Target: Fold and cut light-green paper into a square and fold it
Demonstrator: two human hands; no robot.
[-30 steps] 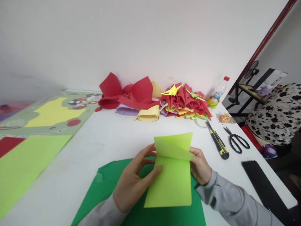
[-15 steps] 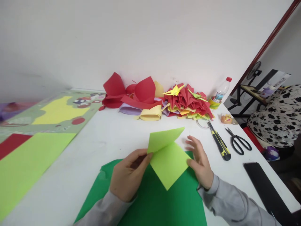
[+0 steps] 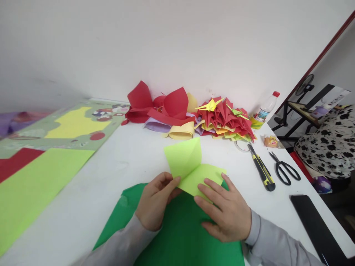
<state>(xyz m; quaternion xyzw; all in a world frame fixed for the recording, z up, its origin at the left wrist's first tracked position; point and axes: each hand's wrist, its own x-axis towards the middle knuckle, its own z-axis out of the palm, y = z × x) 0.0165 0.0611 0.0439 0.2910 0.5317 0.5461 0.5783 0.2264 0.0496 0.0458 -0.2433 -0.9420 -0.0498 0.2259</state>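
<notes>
A square of lime-green paper [image 3: 188, 157], creased across its middle, is held above a dark green sheet [image 3: 180, 232] on the white table. One half of the paper stands up and the other half slopes toward me. My left hand [image 3: 158, 201] pinches its left edge near the crease, thumb on top. Over the lower right half lies my right hand [image 3: 226, 210], its fingers stretched out and spread against the paper. That hand covers part of the paper's right corner.
At the back lie red paper shapes [image 3: 174, 103] and a pile of folded paper cranes [image 3: 222, 114]. To the right are a utility knife [image 3: 262, 168], scissors [image 3: 284, 168], a black phone-like slab [image 3: 316, 221] and a bottle [image 3: 266, 107]. Lime-green sheets [image 3: 50, 184] lie left.
The lime-green paper has turned, and its upper half has swung up and left. My right hand has moved from pinching the right corner to lying spread over the lower half.
</notes>
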